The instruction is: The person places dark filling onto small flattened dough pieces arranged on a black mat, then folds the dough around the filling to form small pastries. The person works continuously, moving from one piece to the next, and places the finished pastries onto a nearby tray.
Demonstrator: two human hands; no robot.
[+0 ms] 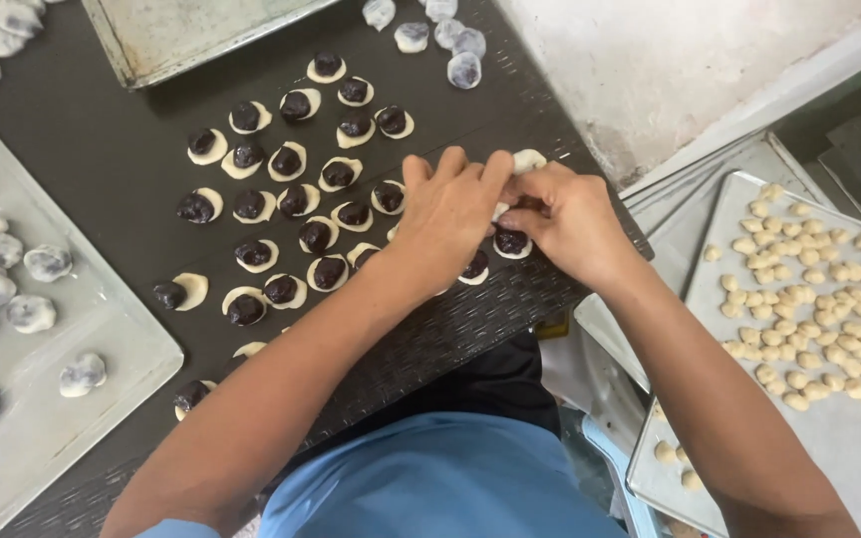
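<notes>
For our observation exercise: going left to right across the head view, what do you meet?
Tray of wrapped dough balls → dough rounds topped with dark filling → left hand → right hand → tray of small dough pieces.

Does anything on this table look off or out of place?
Mostly tidy. One dough disc at the left end of the rows has its dark filling ball sitting at the edge rather than the middle. Both hands, left hand and right hand, pinch one piece of dough.

Left tray [112, 329] holds wrapped grey-white dough balls [32, 312]. Right tray [849, 438] carries small pale dough pieces [829, 319]. Empty metal tray [181, 35] sits at the top of the dark table [112, 159].
</notes>
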